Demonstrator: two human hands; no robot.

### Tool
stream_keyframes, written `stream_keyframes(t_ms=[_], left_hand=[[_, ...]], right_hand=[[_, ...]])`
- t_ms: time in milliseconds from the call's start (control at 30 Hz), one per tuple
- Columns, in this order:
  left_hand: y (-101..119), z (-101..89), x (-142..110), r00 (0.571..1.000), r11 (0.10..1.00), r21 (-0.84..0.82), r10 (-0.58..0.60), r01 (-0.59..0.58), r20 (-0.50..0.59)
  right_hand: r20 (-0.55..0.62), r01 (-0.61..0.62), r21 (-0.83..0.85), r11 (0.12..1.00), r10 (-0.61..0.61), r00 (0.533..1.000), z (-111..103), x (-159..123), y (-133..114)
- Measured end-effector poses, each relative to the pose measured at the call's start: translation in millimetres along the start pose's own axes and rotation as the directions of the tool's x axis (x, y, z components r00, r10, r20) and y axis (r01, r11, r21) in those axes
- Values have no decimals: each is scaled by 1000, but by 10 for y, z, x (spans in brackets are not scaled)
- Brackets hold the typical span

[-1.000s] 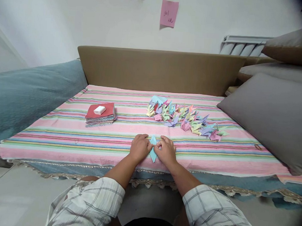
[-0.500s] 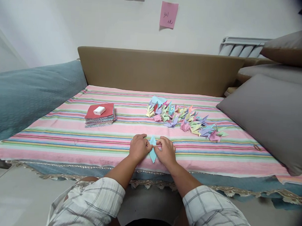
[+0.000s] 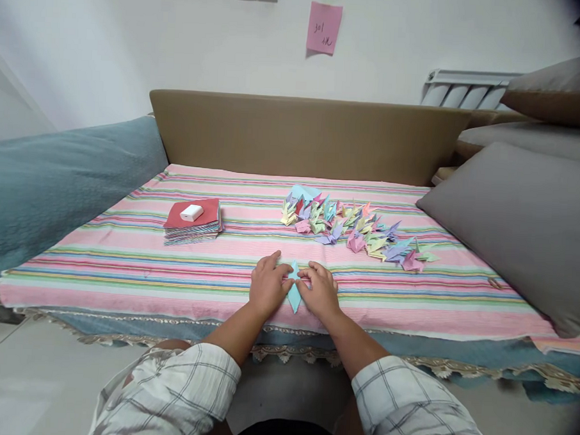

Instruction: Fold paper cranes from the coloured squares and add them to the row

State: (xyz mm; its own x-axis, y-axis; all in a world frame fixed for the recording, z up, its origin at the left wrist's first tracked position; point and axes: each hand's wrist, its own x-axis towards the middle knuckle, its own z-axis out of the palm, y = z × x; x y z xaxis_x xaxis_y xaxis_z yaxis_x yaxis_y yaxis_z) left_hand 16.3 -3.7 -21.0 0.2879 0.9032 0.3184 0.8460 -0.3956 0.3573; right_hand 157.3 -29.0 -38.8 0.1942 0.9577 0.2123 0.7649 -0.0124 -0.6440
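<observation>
At the bottom of the frame, a checked sleeve [image 3: 181, 386] covered part of each of the person's forearms. In the lower middle, a folded blue paper [image 3: 294, 299] lay on the striped cloth [image 3: 123, 287], its points toward the top and bottom of the frame. The left hand [image 3: 268, 284] touched its left edge and the right hand [image 3: 319, 291] its right edge. Some fingers of each hand were spread apart; whether either thumb and finger were clamped on the paper, one cannot tell.

A small brown thing [image 3: 495, 283] lay at the right, near a large grey cushion [image 3: 511, 221]. At the left of centre, a white block [image 3: 192, 213] rested on a paper stack [image 3: 193, 232] with a red top sheet. Right of centre, many colourful folded paper birds [image 3: 356, 233] lay crowded together. Behind them stood a brown backrest [image 3: 298, 134]. At the top, a pink note [image 3: 324, 28] hung on the wall [image 3: 182, 39], with a radiator [image 3: 469, 78] at upper right.
</observation>
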Motion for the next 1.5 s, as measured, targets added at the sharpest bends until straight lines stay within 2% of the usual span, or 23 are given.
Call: stream_keyframes(t_ms=[133,400,667,767,900,1033,1100,1167,1267,1367,1433,1500], left_hand=[[-27,13,7,999,1000,17,-23,22,25],[-36,20,49,996,999,18,-42,41,75],[-29,24,-18,1000,999,41,-23,23,-3],[-35,26,-15,1000,999,43,-29,28,12],[-37,1,4,1000,999,-42,8,-7,18],[-62,-18,18,999,978,-207,36,-32,17],[-84,-7,22,998,941,-339,32,-13,49],[-98,14,24,996,848,-528,7,41,88],[-75,29,18,991,602,-790,-24,121,133],[-9,-1,4,985,411,-896,-33,170,171],[36,-32,-9,982,372,-910,-16,183,190],[66,-55,-25,979,379,-907,8,184,202]], right_hand=[[32,-2,40,999,1,1000,-34,12,20],[29,-1,12,1000,0,1000,8,24,48],[38,9,-38,999,-7,999,24,25,66],[58,33,-66,997,-29,998,25,24,68],[29,58,-29,998,-57,998,5,16,62],[-11,95,103,990,-94,996,-27,18,68],[-1,107,234,966,-110,994,-21,27,80],[23,87,429,899,-107,994,4,36,87],[69,19,694,719,-93,993,35,39,67],[112,-26,811,584,-112,987,1,31,19],[138,-47,840,540,-130,982,-49,30,-7],[155,-52,843,535,-150,976,-97,35,-15]])
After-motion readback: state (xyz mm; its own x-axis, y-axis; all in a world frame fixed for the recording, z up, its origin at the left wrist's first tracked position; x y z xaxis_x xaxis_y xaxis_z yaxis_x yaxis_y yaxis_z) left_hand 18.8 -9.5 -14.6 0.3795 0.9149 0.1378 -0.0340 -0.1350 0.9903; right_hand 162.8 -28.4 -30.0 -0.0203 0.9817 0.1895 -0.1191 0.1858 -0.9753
